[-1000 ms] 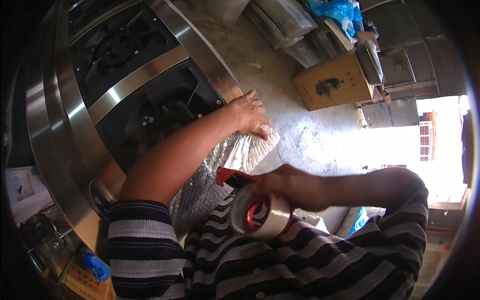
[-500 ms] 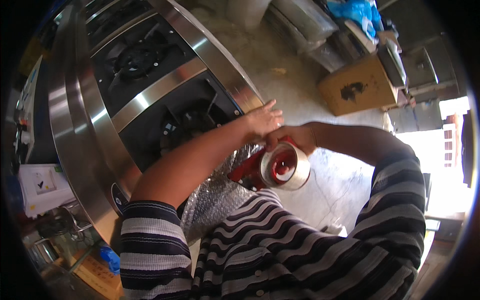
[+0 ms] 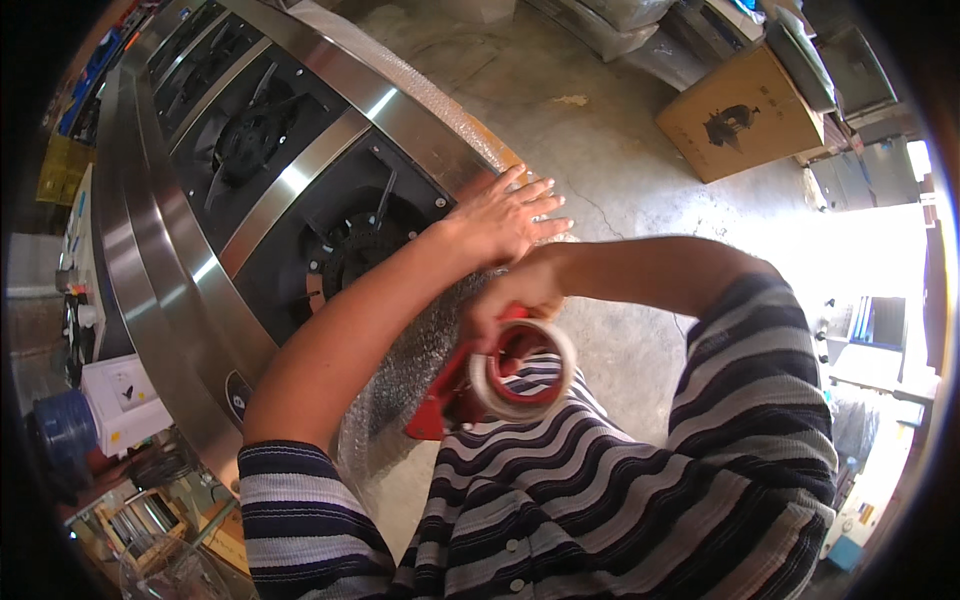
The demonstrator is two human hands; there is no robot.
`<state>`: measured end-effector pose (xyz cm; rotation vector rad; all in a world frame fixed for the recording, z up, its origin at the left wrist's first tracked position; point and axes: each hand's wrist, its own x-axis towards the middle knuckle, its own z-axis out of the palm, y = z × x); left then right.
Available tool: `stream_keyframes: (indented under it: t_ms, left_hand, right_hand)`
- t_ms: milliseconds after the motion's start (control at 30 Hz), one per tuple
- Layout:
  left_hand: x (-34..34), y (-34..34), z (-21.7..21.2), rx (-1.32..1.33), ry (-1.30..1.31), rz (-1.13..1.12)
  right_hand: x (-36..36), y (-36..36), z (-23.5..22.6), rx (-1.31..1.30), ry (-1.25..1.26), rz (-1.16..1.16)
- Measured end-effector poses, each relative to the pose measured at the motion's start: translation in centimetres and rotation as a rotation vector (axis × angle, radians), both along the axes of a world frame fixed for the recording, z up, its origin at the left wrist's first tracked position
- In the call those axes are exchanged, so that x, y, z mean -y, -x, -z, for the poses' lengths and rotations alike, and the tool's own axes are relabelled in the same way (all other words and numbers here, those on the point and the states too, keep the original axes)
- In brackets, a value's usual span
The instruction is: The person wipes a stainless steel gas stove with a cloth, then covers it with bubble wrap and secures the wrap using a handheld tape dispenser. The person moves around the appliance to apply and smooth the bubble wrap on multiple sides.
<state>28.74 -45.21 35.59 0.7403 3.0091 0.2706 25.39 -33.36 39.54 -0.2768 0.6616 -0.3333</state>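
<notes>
My left hand (image 3: 505,218) lies spread with its fingers apart over the front corner of a stainless steel gas stove (image 3: 425,145). Just below it, my right hand (image 3: 510,295) is wrapped round a red tape dispenser (image 3: 440,395), which carries a wide roll of tape (image 3: 565,370). The dispenser hangs in front of my striped shirt, tilted. Clear bubble wrap (image 3: 390,400) covers the near side of the stove, partly hidden under my left forearm. Several black burners sit in the stove top, the nearest burner (image 3: 365,245) beside my left forearm.
A cardboard box (image 3: 740,115) stands on the concrete floor (image 3: 600,130) at the far right, with wrapped items near it. At the left are a white box (image 3: 125,400) and a blue plastic container (image 3: 62,428). Bright light comes in at the right.
My right hand has brought the tape dispenser left and closer to my body. My left hand has shifted slightly left, its fingers more spread. The whole view has swung a little.
</notes>
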Motion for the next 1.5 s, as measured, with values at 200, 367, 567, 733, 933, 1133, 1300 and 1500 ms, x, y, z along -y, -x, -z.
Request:
stream_keyframes:
  t_ms: [200,367,567,733,933,1133,1300,1500]
  left_hand:
    - [-0.6,-6.9,-3.3,0.031,0.136,-0.052]
    - [-1.2,-10.8,-6.7,0.186,0.28,-0.056]
    - [-6.3,-16.5,-10.1,0.522,0.257,-0.423]
    - [-12.6,-12.9,-12.5,0.71,0.327,-0.784]
    - [-17.8,-3.2,-8.3,0.366,0.086,-1.383]
    - [-18.2,-3.0,1.1,0.008,0.044,-1.774]
    - [-16.9,-1.0,1.5,-0.118,0.005,-2.212]
    - [-15.7,1.6,2.3,-0.115,0.103,-2.498]
  right_hand:
    - [-12.1,6.3,-2.1,-0.06,0.466,0.164]
    - [-24.9,10.9,-0.6,-0.282,0.461,0.621]
    - [-35.1,17.6,6.0,-0.179,0.379,0.923]
    - [-38.1,23.9,8.9,-0.191,0.318,0.978]
    - [-40.7,31.9,10.7,-0.068,0.302,1.057]
    - [-40.2,39.1,11.7,-0.062,0.41,1.158]
    - [-37.6,42.8,15.0,0.023,0.222,1.359]
    - [-29.9,47.8,18.7,0.006,0.208,1.287]
